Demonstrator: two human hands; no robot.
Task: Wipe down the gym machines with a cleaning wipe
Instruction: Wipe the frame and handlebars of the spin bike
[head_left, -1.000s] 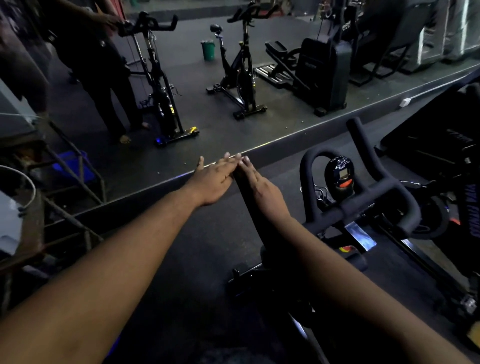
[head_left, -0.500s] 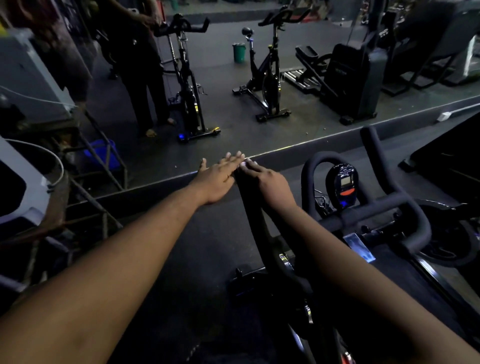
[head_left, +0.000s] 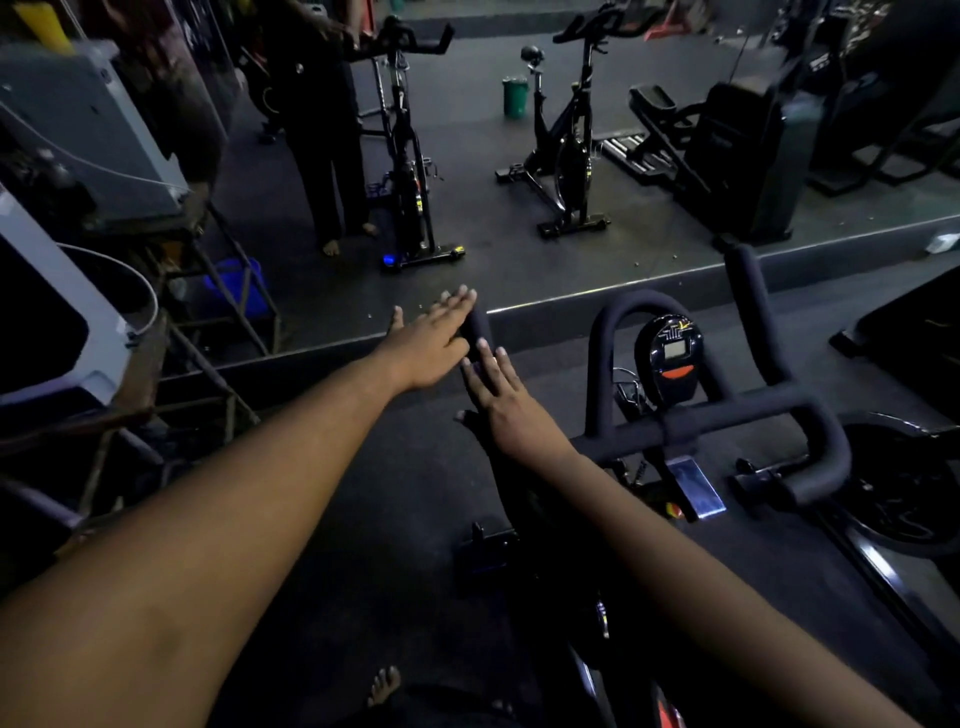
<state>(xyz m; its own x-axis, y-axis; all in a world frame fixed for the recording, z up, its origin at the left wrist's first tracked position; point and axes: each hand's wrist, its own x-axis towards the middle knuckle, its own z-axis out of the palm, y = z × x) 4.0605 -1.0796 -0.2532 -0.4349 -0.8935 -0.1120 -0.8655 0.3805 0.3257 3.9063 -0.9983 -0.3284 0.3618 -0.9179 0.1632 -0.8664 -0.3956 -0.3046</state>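
A black exercise bike stands in front of me, with padded handlebars (head_left: 737, 415) and a small round console (head_left: 672, 356). Its left handlebar horn (head_left: 477, 332) points away from me. My left hand (head_left: 434, 340) lies flat against the left side of that horn near its tip, fingers straight. My right hand (head_left: 501, 402) rests on the same horn a little lower, fingers straight and spread. No wipe shows in either hand; the light is dim.
A big wall mirror (head_left: 519, 208) ahead reflects me beside the bike, a second bike (head_left: 569, 140), a green bin (head_left: 514, 96) and other machines. A metal stand (head_left: 208, 322) with grey equipment is at left. My bare foot (head_left: 384, 686) is on the dark floor.
My right hand has slid back down the horn toward me while the left stayed near the tip. The view has shifted left and down.
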